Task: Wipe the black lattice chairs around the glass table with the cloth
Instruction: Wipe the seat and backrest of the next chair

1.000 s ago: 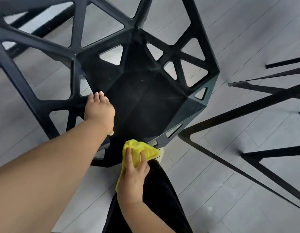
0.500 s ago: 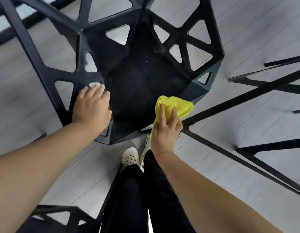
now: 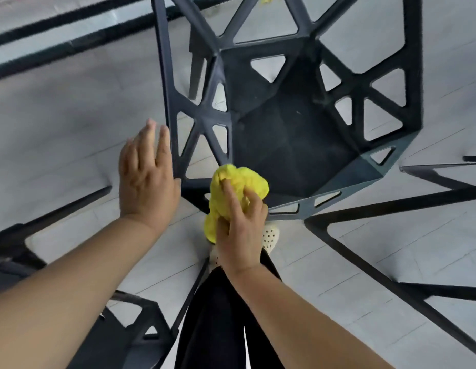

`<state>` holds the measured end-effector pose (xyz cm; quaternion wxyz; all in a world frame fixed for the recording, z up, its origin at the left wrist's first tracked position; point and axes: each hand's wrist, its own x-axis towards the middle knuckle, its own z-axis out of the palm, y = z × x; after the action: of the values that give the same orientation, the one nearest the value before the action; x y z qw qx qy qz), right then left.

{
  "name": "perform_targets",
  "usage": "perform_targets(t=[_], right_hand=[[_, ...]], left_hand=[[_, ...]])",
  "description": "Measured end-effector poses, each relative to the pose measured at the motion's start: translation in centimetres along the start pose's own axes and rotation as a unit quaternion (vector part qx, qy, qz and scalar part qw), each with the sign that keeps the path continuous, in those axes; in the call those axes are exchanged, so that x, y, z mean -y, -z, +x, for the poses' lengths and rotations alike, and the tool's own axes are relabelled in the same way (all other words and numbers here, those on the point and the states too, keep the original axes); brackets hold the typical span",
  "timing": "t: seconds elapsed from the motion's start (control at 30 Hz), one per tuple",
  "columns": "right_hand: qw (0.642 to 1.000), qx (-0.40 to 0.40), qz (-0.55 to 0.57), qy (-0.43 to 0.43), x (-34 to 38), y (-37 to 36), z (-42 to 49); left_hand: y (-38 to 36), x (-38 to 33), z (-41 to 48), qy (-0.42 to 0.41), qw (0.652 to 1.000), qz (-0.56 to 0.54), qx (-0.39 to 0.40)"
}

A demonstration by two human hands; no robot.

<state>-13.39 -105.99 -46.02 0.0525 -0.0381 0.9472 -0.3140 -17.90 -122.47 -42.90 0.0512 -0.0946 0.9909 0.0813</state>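
Now my right hand point(image 3: 239, 230) grips the cloth point(image 3: 238, 182) at the chair point(image 3: 292, 145) seat's front edge, left hand point(image 3: 146, 177) open beside it; next, I judge, sweep the seat.

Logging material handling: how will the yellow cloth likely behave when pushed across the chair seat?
Probably floppy: the yellow cloth is bunched and creased in the right hand, a tail hanging below. Likely light, since one hand carries it. It should mould to the chair.

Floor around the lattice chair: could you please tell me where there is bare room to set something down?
Bare floor lies left of the lattice chair, beyond the left hand; its seat is bare. Crowded: black struts on the right; right hand, cloth and second chair below.
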Motion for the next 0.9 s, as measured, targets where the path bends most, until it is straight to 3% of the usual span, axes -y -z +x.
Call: perform_targets(t=[0.07, 0.13, 0.27, 0.33, 0.53, 0.77, 0.9], right_hand=[[0.999, -0.041, -0.026, 0.000, -0.4, 0.9, 5.4], [0.997, -0.032, -0.073, -0.003, -0.9, 1.6, 11.3], [0.959, 0.192, -0.205, -0.033, -1.6, 0.7, 19.5], [0.937, 0.251, -0.234, -0.060, -1.2, -0.1, 20.3], [0.935, 0.258, -0.242, -0.017, -0.5, 0.8, 15.1], [0.932, 0.228, -0.279, 0.026, -1.0, 1.3, 6.3], [0.952, 0.181, -0.248, -0.010, -0.3, -0.1, 3.4]], left_hand=[[-0.1, 0.2, 0.1, 0.012, 0.999, -0.030, 0.041], [-0.5, 0.0, 0.1, 0.009, 0.994, -0.067, 0.080], [-1.3, 0.0, -0.1, 0.019, 0.988, -0.115, 0.097], [-1.3, 0.1, 0.1, 0.035, 0.982, -0.139, 0.123], [-0.5, -0.7, 1.1, 0.119, 0.944, -0.183, 0.246], [0.1, -1.1, 1.6, 0.133, 0.926, -0.214, 0.283], [0.3, -0.9, 1.6, 0.138, 0.915, -0.244, 0.290]])
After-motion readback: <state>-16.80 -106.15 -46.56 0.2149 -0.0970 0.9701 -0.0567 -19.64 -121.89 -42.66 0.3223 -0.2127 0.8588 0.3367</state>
